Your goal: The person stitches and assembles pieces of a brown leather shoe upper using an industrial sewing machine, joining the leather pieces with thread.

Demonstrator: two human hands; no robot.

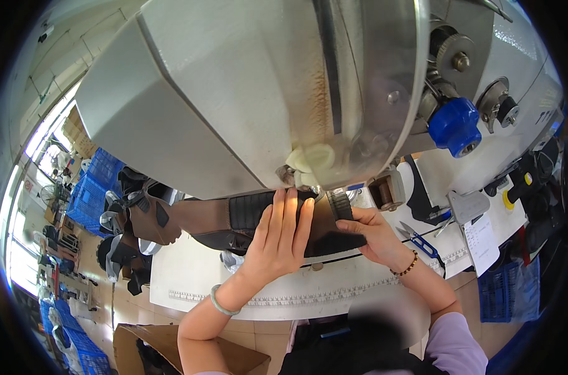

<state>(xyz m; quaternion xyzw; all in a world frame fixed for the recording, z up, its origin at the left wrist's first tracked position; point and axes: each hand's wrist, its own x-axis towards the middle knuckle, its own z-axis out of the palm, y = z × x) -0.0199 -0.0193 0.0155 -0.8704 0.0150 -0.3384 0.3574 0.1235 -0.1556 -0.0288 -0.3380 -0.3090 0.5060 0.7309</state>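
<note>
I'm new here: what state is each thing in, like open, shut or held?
Brown-and-black padded piece: gripped at its right end, pressed flat elsewhere.
Left bare hand: open, flat on the piece.
Right bare hand: closed on the piece's edge.
White sewing machine: running or stopped, can't tell.
Blue-handled metal snips: lying on the white table.
Brown cardboard box: open.

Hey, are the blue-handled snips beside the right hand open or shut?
Open. The blue-handled snips lie on the white table beside the right hand, their two metal blades parting toward the tips.
</note>
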